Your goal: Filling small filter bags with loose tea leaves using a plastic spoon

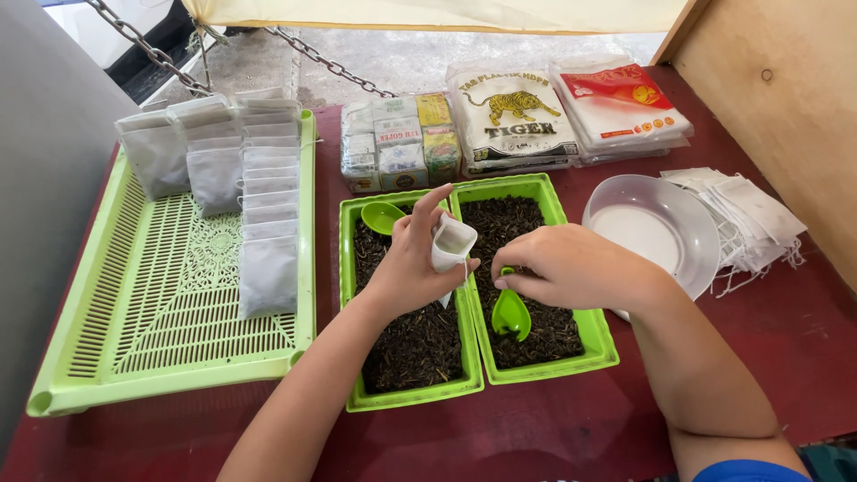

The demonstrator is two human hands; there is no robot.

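The left hand (406, 259) is closing its fingers around a small white filter bag (451, 243), holding it upright with its mouth open above the divide between two green bins. The right hand (558, 265) is pinching the handle of a small green scoop (511, 312), its fingers curled shut on it, and the scoop's bowl is pointing down and resting on the dark loose tea in the right green bin (571, 344). The left green bin (353, 357), touching the right one along its long side, is also holding dark loose tea, and a second green scoop (382, 216) is lying at its far end. To the left of both bins, a large light green slatted tray (152, 312) is sitting on the dark red table (536, 428), carrying rows of filled white bags (263, 214) overlapping along its right side and far end. Beyond the bins, a bundle of small boxes wrapped in clear plastic (397, 143) is lying beside flat packs of plastic bags (513, 116), one white with a yellow animal printed on it and one with a red panel. To the right of the bins, a clear plastic bowl (656, 228) is resting just beside a loose pile of empty white bags with strings (750, 219).
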